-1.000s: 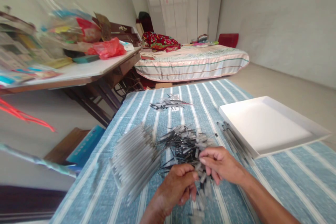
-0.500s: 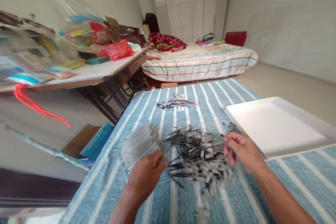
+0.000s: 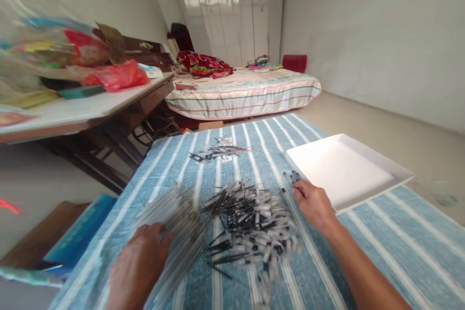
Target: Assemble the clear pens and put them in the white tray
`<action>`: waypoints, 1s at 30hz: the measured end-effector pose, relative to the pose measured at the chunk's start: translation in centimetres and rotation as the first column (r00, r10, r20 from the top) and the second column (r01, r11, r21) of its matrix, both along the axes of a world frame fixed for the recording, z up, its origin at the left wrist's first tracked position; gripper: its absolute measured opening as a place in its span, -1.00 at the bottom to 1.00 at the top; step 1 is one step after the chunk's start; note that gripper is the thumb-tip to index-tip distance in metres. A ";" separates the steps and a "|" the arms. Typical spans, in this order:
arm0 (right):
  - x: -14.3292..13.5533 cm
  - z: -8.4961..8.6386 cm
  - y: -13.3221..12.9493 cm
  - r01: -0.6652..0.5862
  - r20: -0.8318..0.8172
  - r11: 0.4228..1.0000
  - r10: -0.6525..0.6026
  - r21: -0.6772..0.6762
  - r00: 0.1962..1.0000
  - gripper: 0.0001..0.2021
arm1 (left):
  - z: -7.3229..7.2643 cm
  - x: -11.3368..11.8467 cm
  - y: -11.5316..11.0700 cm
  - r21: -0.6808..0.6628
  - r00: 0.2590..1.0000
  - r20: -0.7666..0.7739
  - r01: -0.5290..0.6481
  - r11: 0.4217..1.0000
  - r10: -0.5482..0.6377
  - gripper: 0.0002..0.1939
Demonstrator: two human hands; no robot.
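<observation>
Resting palm-down on the clear tubes point(image 3: 170, 223), the left hand point(image 3: 140, 264) lay at the near left of the table point(image 3: 381, 237), fingers spread over the bundle's near end. Whether any tube was pinched could not be told, because the hand and the bundle were blurred. The tubes lay side by side in a loose fan running from the hand toward the table's middle.

The right hand point(image 3: 314, 203) sat just beside the near left corner of the white tray point(image 3: 345, 169), fingers curled toward a few dark pens point(image 3: 292, 178) that lay along the tray's left edge. The fingertips touched or nearly touched those pens; the grip was narrow, but whether it closed on a pen could not be told.

Between the two hands lay the refill pile point(image 3: 250, 220), a heap of thin black-and-white pieces crossing each other in all directions. It touched the right side of the tubes and was apart from the tray. A smaller cluster point(image 3: 218, 151) of dark pieces lay farther up the table, well apart from the pile.

The table carried a blue cloth with white stripes. Beyond it stood a bed point(image 3: 243, 92) with a striped cover, and a cluttered desk point(image 3: 83, 101) stood to the left.
</observation>
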State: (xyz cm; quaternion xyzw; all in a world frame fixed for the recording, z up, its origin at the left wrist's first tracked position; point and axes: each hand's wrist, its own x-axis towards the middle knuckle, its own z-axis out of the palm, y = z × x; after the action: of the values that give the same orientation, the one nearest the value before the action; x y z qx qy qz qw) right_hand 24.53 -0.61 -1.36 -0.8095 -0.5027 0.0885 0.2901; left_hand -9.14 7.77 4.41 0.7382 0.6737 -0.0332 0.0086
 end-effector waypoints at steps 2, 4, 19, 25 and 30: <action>0.5 0.2 0.0 0.075 0.162 0.978 -0.044 -0.193 0.986 -0.75 | -0.2 0.5 -0.3 0.032 0.998 0.058 -0.022 0.999 0.020 -0.65; 0.6 0.2 0.0 0.102 0.247 0.929 -0.012 -0.355 0.969 -0.73 | -0.6 1.6 -1.0 0.073 0.990 0.144 -0.008 0.997 -0.003 -0.68; 0.2 0.3 -0.2 -0.002 0.209 0.925 0.088 -0.379 0.974 -0.78 | -2.3 10.9 -8.0 -0.014 0.659 0.715 0.348 0.938 -0.234 -0.81; -4.3 2.7 -2.1 -0.451 -0.326 0.882 0.469 0.136 0.821 -0.85 | -1.5 12.1 -8.6 -0.242 0.303 0.938 0.214 0.947 0.171 -0.69; -8.5 3.8 -3.3 -0.550 -0.683 0.797 0.547 0.249 0.484 -0.83 | -0.6 13.4 -9.0 -0.341 -0.293 0.879 0.163 0.926 0.375 -0.69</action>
State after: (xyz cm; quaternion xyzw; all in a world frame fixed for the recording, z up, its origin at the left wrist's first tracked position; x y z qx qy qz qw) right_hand 16.02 -3.95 2.46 -0.5027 -0.5757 0.4902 0.4190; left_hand 4.28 -1.20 3.77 0.3832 0.4405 0.4578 0.6705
